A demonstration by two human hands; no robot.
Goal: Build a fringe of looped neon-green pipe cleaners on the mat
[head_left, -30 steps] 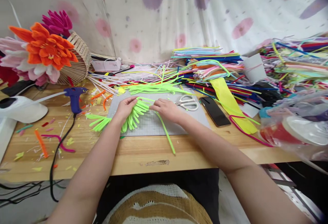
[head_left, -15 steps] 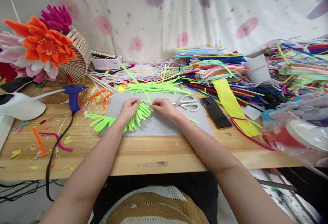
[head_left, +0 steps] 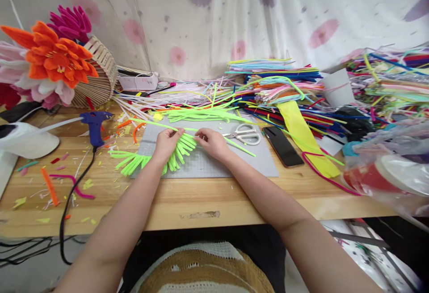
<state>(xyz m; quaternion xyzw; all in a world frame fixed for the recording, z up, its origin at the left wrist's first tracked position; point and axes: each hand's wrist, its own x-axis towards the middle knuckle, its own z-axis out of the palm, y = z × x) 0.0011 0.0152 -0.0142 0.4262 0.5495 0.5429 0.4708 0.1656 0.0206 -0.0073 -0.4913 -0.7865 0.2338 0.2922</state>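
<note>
The green fringe (head_left: 179, 152) lies over the mat (head_left: 214, 165), pinched in the left hand (head_left: 167, 143); the right hand (head_left: 212, 142) pinches a strand at its end. Loose tension could let loops slip. Scissors (head_left: 247, 134) crowd the right; bare wood lies frontward.

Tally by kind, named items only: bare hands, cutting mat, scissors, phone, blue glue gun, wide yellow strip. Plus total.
Bare hands: 2 (left hand, right hand)
Cutting mat: 1
Scissors: 1
Phone: 1
Blue glue gun: 1
Wide yellow strip: 1
Total: 7
</note>
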